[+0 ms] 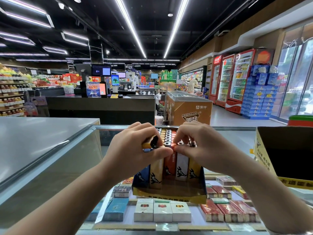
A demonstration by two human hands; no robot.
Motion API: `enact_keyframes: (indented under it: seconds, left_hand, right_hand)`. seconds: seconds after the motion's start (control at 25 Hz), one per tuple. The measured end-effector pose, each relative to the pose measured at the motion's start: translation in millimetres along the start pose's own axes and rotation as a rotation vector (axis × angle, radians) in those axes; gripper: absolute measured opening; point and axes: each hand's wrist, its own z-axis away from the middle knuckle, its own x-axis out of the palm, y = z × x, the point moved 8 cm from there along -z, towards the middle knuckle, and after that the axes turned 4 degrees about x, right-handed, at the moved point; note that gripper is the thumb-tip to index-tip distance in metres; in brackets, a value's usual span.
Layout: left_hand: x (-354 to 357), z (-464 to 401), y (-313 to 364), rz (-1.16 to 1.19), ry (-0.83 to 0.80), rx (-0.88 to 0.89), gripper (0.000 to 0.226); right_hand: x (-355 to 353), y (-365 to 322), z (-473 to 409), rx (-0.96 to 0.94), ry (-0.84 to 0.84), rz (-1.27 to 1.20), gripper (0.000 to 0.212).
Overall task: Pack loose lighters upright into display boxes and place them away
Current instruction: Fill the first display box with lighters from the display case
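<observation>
A yellow display box [169,195] stands on the glass counter, filled with upright lighters [182,167] in blue, yellow, orange and white. My left hand [132,150] grips a loose yellow lighter [149,143] with a black top, tilted above the box's left side. My right hand [199,145] pinches the tops of the upright lighters at the front right of the box. Thumbs of both hands meet over the orange lighter.
An open yellow cardboard carton [286,153] stands at the right on the counter. Cigarette packs [162,212] lie under the glass counter top [237,136]. A grey counter [42,133] extends to the left. Store aisles, coolers and a checkout fill the background.
</observation>
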Motion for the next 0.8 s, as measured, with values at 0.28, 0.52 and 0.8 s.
enact_keyframes:
  seconds: [0.28,0.52,0.8]
  left_hand:
    - [-10,-1,24,-0.319,0.065,0.107,0.046]
    - [-4,1,30,-0.38,0.089,0.169,0.025]
    - [-12,-1,8,-0.155,0.147,0.023,0.046]
  right_hand:
    - [-12,-19,7,-0.071,0.169,-0.368,0.02]
    - [3,-28,9,-0.088,0.147,-0.293,0.026]
    - [-22,2,4,0.042,0.281,-0.662,0.026]
